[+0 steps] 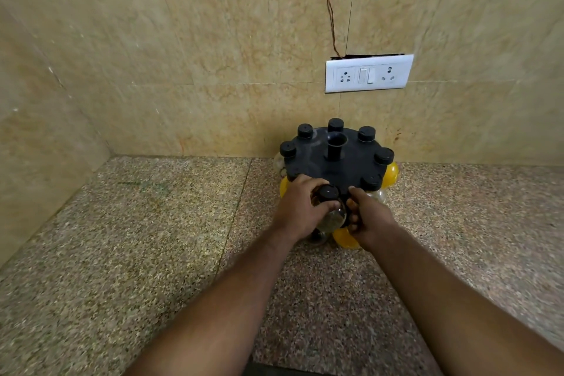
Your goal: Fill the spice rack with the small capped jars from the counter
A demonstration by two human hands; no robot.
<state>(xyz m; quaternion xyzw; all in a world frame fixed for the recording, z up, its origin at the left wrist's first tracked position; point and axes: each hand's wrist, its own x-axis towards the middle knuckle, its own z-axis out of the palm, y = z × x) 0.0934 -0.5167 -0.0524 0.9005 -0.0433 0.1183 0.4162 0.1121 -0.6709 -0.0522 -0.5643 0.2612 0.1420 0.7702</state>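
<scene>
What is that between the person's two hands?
A small glass jar with a black cap sits between the left hand and right hand, at the spice rack's near edge, in the head view.

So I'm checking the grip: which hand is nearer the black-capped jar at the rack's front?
Left. The left hand wraps the jar; the right hand sits just beside it on the right, fingers on the rack.

left hand [297,210]: bare, unsleeved forearm | right hand [370,218]: bare, unsleeved forearm
</scene>
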